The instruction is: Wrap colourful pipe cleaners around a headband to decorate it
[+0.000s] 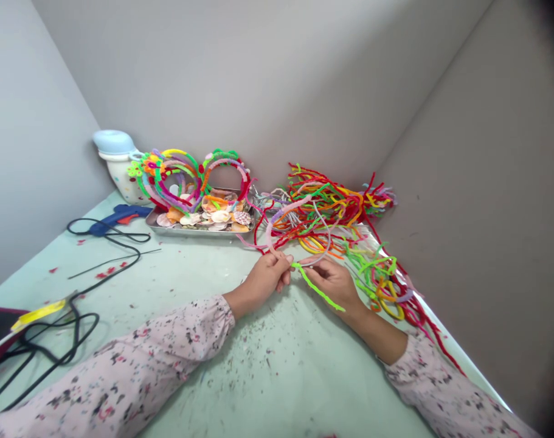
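Note:
A thin grey headband [328,234], its left side wrapped in pink and lilac pipe cleaner, is held up in front of me. My left hand [262,281] is closed, pinching the wrapped side near its lower end. Between my hands a bright green pipe cleaner [320,292] starts at my left fingertips and hangs loose down to the right. My right hand [335,281] has its fingers closed around the bare grey side; part of its grip is hidden by the palm.
A metal tray [199,232] of seashells holds several finished colourful headbands [171,182]. Behind it stands a white cup with a blue lid [115,146]. A blue glue gun [117,219] and black cable [78,316] lie left. Piled pipe cleaners [331,198] spread right, by the wall.

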The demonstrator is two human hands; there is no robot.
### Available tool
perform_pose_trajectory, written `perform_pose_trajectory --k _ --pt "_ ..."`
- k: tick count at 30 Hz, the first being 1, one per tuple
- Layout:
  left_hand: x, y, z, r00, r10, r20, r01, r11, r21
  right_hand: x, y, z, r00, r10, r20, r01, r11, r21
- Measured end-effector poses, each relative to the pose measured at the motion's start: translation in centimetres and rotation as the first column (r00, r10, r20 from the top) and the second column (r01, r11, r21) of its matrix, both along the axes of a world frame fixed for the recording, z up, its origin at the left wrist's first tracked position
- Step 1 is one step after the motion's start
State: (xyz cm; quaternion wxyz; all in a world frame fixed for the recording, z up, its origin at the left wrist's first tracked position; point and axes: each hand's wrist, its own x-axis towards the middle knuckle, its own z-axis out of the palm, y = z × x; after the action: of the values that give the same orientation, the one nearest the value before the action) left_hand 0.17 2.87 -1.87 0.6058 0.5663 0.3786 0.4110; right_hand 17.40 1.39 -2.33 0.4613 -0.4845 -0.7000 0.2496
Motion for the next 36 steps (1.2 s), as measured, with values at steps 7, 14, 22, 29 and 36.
perform_pose_trajectory --k 7,14,22,29,36 --pt "-0.02 -0.16 0.14 1.000 -0.012 -0.017 0.012 1.000 -0.004 0.35 0.15 -0.78 0.998 0.020 -0.056 -0.023 0.998 -0.057" --pt "0.04 -0.15 0.04 1.000 -0.004 -0.022 0.005 1.000 0.009 0.31 0.06 -0.93 0.994 0.031 -0.104 -0.039 0.996 -0.077" --pt "0.10 -0.28 0.53 1.000 0.004 -0.029 -0.003 1.000 0.014 0.21 -0.12 -0.66 0.995 0.032 -0.099 -0.041 0.995 -0.094" --pt "0.12 -0.30 0.50 1.000 0.006 -0.024 -0.006 1.000 0.009 0.08 0.01 -0.52 0.996 0.027 -0.081 -0.032 0.998 -0.061" --pt "0.06 -0.30 0.37 1.000 -0.007 -0.020 0.007 1.000 0.012 0.11 -0.16 -0.22 0.996 0.035 -0.083 -0.039 0.998 -0.053"
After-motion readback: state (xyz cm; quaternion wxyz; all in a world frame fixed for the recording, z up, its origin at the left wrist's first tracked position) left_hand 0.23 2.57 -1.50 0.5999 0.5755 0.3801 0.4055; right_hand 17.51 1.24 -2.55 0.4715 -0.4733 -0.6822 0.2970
